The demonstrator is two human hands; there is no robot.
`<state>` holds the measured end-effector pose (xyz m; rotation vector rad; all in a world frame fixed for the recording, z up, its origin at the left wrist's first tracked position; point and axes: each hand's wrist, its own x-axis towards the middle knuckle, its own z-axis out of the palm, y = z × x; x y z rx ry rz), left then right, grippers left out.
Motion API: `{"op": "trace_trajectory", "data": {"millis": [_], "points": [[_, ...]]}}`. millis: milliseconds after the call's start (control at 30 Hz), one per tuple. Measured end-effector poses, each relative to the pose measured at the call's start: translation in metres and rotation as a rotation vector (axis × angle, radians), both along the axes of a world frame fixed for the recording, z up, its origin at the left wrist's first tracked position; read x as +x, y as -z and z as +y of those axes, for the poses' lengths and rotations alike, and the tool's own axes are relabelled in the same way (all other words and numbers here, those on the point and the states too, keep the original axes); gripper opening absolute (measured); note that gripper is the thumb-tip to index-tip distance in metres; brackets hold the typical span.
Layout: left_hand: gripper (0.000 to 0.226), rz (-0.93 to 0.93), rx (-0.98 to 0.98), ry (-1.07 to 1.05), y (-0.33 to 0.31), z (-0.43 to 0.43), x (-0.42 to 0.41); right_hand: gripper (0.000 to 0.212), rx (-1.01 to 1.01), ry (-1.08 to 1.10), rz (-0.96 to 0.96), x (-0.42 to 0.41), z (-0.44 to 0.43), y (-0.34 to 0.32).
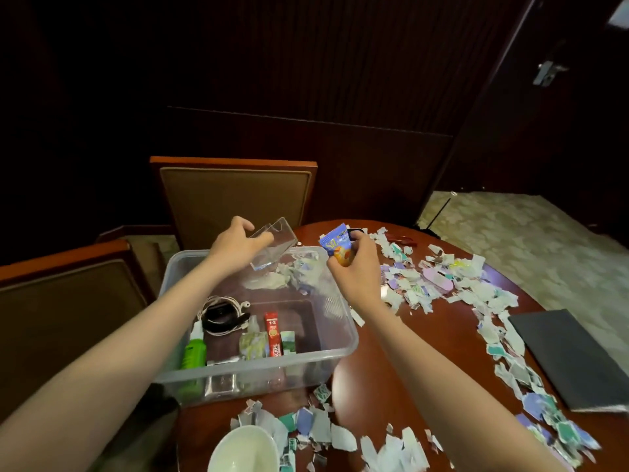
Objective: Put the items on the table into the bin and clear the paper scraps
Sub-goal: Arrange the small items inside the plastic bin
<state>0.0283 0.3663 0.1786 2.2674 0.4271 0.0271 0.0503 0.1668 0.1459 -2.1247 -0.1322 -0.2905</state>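
Nearest the camera, a white bowl (243, 449) sits at the edge of the round wooden table (360, 386). Torn paper scraps (408, 447) are strewn beside it and in a thick band up the right side, past a dark folder (571, 356).

Behind the bowl stands the clear plastic bin (340, 349). On its near floor lie a green bottle (194, 352), a red coffee stick (273, 333) and a coiled white cable (224, 315), with a heap of scraps against the far wall.

Both arms reach across the bin to its far side. The left hand (235, 245) grips a clear plastic holder (275, 243), fingers curled over its upper edge. The holder tilts, its long axis running from the upper right down to the lower left, and its low end hangs just above the bin's far rim.

The right hand (355, 267) pinches a blue sachet (337, 245) between thumb and fingers. The sachet stands nearly upright above the bin's far right corner, right at the rim. A small dark object at the fingertips is too small to make out.

The bin's open floor lies below both hands and back towards the person. The left hand is over the opening and looks better placed to let go first. The right hand seems to need a short shift inward before its sachet would land inside.

A brown-backed chair (235, 195) stands beyond the table.
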Motion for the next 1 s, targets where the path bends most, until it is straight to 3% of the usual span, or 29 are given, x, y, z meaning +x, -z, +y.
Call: {"op": "trace_trajectory", "data": {"millis": [167,267,433,667,800,900,1000], "points": [[0.046,0.021,-0.057,-0.089,0.009,0.027,-0.018,0.051,-0.082,-0.221,0.065,-0.01,0.034,0.006],[0.048,0.043,-0.056,-0.141,0.013,0.04,-0.029,0.032,-0.322,-0.442,0.163,-0.013,0.055,0.017],[0.041,0.064,-0.059,-0.123,0.018,0.057,-0.037,0.039,-0.72,-0.758,0.285,-0.02,0.093,0.04],[0.033,0.059,-0.074,-0.044,0.02,0.067,-0.04,0.039,-0.979,-0.85,0.326,-0.026,0.139,0.059],[0.035,0.096,-0.077,0.037,0.023,0.067,-0.042,0.046,-1.152,-0.912,0.239,-0.029,0.152,0.061],[0.033,0.128,-0.073,0.076,0.026,0.066,-0.044,0.053,-1.15,-0.931,0.226,-0.028,0.153,0.062],[0.034,0.133,-0.072,0.079,0.027,0.066,-0.045,0.061,-0.989,-0.912,0.378,-0.023,0.146,0.062]]}}
